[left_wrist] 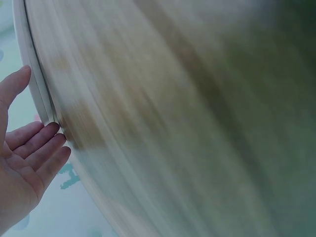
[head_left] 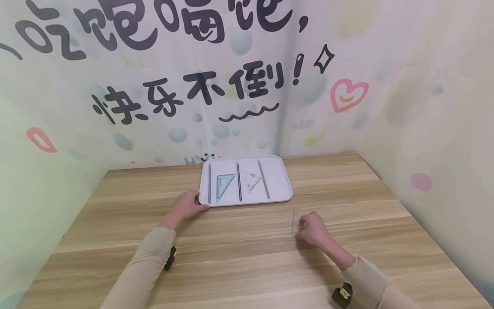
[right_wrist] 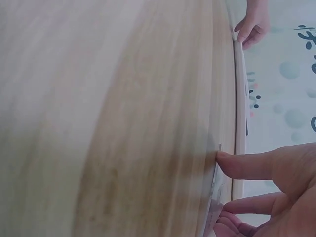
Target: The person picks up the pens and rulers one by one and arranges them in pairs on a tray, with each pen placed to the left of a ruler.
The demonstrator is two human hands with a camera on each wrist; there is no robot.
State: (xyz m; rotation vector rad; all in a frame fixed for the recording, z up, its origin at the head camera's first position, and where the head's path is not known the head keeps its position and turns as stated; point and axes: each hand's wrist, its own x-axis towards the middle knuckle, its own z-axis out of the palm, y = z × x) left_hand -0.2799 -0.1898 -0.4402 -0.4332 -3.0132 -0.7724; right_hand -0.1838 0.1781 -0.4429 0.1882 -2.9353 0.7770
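right hand (head_left: 312, 229) fingers pinching a clear ruler (head_left: 293, 224) on the tabletop (head_left: 247, 257), long axis pointing away toward the tray (head_left: 279, 180); left hand (head_left: 189, 205) grips the tray's corner

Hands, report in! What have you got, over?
Left hand grips the white tray corner. Right hand pinches a clear ruler on the table. Nothing in the way.

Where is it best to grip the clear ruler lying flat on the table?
Probably at its near end, from the right, where the right hand already touches it. The clear ruler lies thin and flat on the table, so fingertips should lift an edge first.
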